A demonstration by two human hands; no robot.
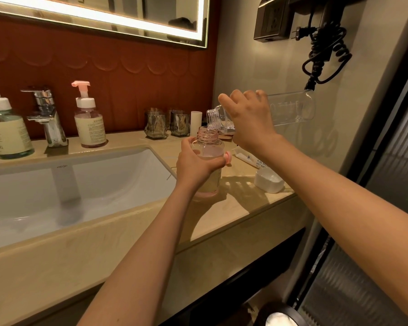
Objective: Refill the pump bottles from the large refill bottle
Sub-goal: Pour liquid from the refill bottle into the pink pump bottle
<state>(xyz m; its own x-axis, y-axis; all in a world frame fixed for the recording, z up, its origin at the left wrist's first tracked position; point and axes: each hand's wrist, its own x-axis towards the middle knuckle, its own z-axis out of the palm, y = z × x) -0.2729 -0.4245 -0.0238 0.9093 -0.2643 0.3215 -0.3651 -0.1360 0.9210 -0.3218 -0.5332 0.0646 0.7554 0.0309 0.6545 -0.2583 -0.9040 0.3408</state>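
An open pink-tinted bottle (209, 149) with its pump removed stands on the counter (236, 203) right of the sink. My left hand (193, 163) grips its body. My right hand (247, 121) holds a large clear refill bottle (290, 109) tipped on its side, its mouth just above the open neck, and clear liquid runs down into it. A pink pump part (228, 158) lies behind the bottle. A second pink pump bottle (88, 121) with its pump on stands by the tap. A green pump bottle (6, 128) stands at the far left.
A white sink (68, 191) with a chrome tap (47, 114) fills the left. Two glasses (167, 123) and a white tube (196, 122) stand at the back. A white cap (269, 180) and a wipes packet (247, 158) lie to the right. A coiled cord (325, 50) hangs on the wall.
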